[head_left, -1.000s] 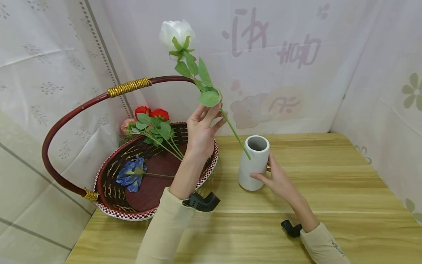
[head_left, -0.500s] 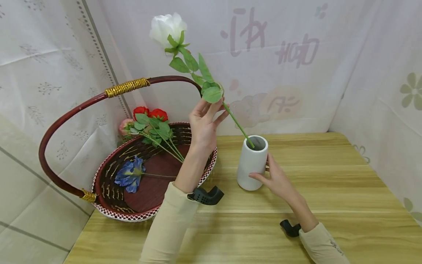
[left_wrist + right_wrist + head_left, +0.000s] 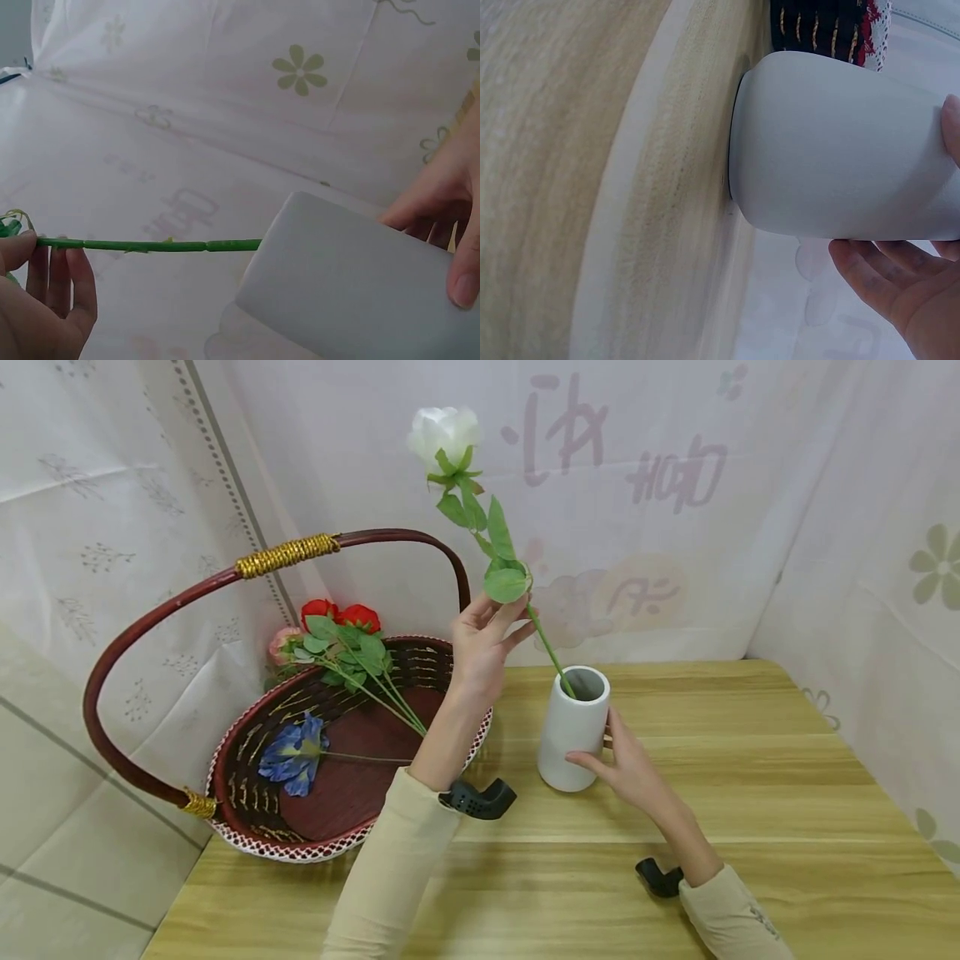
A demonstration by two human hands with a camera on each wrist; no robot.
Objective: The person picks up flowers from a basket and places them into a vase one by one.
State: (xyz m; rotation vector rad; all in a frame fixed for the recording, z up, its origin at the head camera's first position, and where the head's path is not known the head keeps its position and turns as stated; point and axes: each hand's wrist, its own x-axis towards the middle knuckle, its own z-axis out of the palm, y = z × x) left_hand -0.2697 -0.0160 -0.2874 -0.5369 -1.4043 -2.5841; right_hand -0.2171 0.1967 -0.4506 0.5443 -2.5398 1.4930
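Note:
A white rose (image 3: 444, 437) on a long green stem is pinched by my left hand (image 3: 482, 652), just below its lowest leaves. The stem (image 3: 169, 246) slants down, and its lower end is inside the mouth of a white vase (image 3: 572, 735). In the left wrist view the vase rim hides the stem's tip. My right hand (image 3: 637, 768) grips the vase from the right side, thumb in front and fingers behind. The vase (image 3: 840, 150) stands upright on the wooden table.
At the left stands a dark red woven basket (image 3: 330, 847) with a tall arched handle (image 3: 150, 633). In it lie a blue flower (image 3: 294, 753), red flowers (image 3: 358, 618) and a pink flower (image 3: 283, 646). Printed curtains (image 3: 675, 585) hang behind the table (image 3: 720, 760).
The white rose's stem end has passed from in front of the vase into its mouth. My left hand has moved right, and the stem stands steeper. The right hand stays on the vase.

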